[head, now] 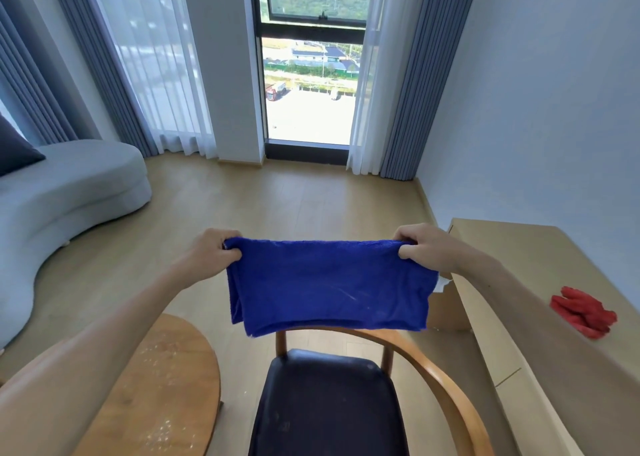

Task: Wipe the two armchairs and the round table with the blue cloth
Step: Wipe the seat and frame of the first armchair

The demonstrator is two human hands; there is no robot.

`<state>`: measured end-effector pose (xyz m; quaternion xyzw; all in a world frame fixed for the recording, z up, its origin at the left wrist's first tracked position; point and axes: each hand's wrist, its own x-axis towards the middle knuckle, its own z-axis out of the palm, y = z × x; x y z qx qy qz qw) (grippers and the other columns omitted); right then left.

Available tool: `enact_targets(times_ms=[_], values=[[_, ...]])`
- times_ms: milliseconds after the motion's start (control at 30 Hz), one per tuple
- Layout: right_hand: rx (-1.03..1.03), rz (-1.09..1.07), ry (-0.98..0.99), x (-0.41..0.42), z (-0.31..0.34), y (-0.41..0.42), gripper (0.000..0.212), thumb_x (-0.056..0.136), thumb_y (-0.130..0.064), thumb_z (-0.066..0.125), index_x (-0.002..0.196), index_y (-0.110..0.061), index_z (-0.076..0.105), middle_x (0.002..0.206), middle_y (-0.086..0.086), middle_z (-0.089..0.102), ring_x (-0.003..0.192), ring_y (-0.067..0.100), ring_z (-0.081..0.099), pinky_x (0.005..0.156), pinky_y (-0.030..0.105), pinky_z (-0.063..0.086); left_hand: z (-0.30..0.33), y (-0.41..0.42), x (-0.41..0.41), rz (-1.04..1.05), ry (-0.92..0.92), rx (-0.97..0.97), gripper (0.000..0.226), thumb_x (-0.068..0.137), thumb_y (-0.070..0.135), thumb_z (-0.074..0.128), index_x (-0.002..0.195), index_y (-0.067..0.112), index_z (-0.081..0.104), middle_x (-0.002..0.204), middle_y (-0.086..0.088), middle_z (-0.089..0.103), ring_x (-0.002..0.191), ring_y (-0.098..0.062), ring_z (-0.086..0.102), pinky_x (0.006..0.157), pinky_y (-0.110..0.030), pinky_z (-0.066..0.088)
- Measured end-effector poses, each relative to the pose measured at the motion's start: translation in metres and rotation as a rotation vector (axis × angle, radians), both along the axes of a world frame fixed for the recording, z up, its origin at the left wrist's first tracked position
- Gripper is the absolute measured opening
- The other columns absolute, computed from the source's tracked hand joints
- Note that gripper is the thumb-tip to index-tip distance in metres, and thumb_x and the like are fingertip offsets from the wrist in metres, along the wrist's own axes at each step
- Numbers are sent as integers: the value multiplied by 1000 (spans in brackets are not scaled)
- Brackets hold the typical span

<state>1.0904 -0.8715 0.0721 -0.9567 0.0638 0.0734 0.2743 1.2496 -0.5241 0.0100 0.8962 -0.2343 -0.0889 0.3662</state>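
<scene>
Left hand [214, 247] and right hand [424, 244] pinch the blue cloth [329, 285] — stretched above the armchair [329, 400].

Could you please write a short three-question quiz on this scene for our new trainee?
1. True or false: both the left hand and the right hand grip the blue cloth.
2. Which surface shows pale specks and smears? A) the round wooden table B) the grey sofa C) the wooden desk
3. Fill in: the red gloves lie on the ____.

Key
1. True: each hand pinches an upper corner, and the cloth hangs above the armchair.
2. A.
3. Wooden desk, to the right.
</scene>
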Motion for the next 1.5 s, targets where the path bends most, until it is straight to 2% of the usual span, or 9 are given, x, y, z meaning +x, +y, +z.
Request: enact_targets(times_ms=[200, 333, 500, 767, 867, 967, 1133, 1367, 1500], values=[[-5, 107, -29, -1, 9, 7, 28, 90, -6, 45, 79, -29, 56, 84, -10, 61, 80, 9, 56, 69, 25, 44, -3, -5, -10, -68, 58, 186, 28, 72, -6, 53, 67, 19, 63, 71, -5, 65, 79, -29, 63, 71, -38, 51], [-32, 238, -50, 9, 12, 33, 26, 90, -10, 45, 82, -32, 57, 83, -11, 62, 81, 9, 57, 69, 25, 45, -15, -56, -53, -324, 128, 147, 31, 73, 22, 63, 104, 21, 60, 93, 8, 64, 85, -12, 61, 73, -28, 50], [-121, 243, 12, 0, 10, 16, 25, 85, -7, 47, 82, -28, 59, 83, -8, 62, 82, 12, 58, 68, 26, 46, -35, -88, -65, -358, 56, 142, 14, 83, -2, 51, 85, 10, 57, 71, -1, 53, 70, -20, 47, 62, -18, 37], [-203, 236, 143, -22, -23, 11, 48, 85, 1, 38, 106, -38, 55, 96, -10, 59, 92, 15, 56, 74, 30, 49, -7, -98, -51, -458, -155, 507, 16, 80, 0, 48, 79, 12, 60, 72, -2, 57, 76, -24, 54, 74, -39, 48], [-246, 198, 139, -20, -32, 18, 38, 83, -1, 38, 97, -33, 52, 92, -5, 57, 85, 16, 55, 69, 31, 48, -9, -95, -56, -424, -100, 468, 41, 82, -7, 37, 95, 21, 64, 70, 3, 61, 58, -13, 61, 66, -31, 49], [-261, 163, 122, -17, -38, 25, 24, 85, -6, 41, 98, -23, 53, 89, -1, 57, 82, 18, 54, 66, 31, 45, -11, -98, -59, -444, -167, 479, 29, 74, -10, 41, 81, 12, 60, 67, 3, 49, 69, -22, 46, 56, -23, 32], [-222, 223, 143, -20, -43, 32, 16, 87, -9, 50, 97, -20, 53, 94, 1, 60, 87, 20, 56, 73, 31, 49, -9, -100, -62, -427, -121, 391, 9, 66, 13, 52, 61, 7, 49, 79, -4, 51, 70, -22, 45, 61, -33, 37], [-236, 256, 123, -25, -67, 43, 26, 86, -4, 52, 108, -6, 64, 104, 10, 65, 97, 26, 58, 81, 35, 47, -9, -103, -71, -476, -165, 252, 15, 72, 17, 69, 69, 4, 65, 87, 10, 52, 68, -3, 46, 65, -20, 36], [-186, 245, -15, -22, -81, 42, 23, 83, -4, 58, 101, -9, 70, 144, 0, 40, 129, 21, 41, 97, 35, 43, 3, -109, -83, -570, -188, 220, 5, 64, 4, 64, 63, 6, 60, 87, 8, 56, 65, 6, 47, 59, -8, 31]])
